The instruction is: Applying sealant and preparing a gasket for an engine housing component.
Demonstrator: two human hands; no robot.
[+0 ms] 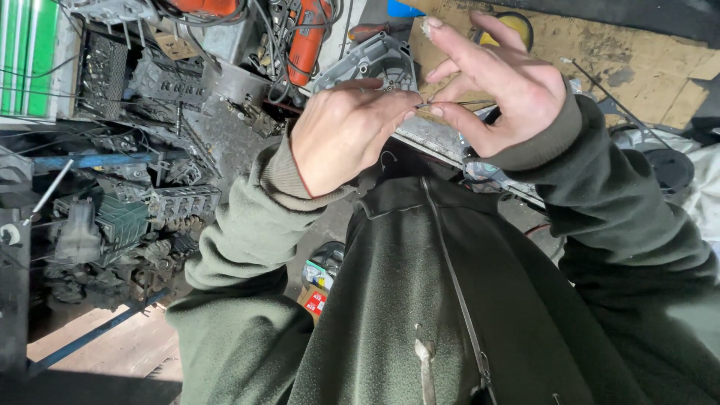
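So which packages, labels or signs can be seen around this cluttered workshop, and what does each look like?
Small cardboard box with a red and white label: low on the floor, below the left sleeve, partly hidden by the green fleece jacket.
Flattened brown cardboard sheet: spread at the top right, behind the right hand, stained and plain.
Small tan card tag: top left, among dark metal parts; too small to make out more.
No screens or signs show.

Low on the floor, just left of the green jacket, sits a small cardboard box [313, 301] with a red label patch. Beside it, slightly farther, a round can [324, 268] carries a yellow-green label.
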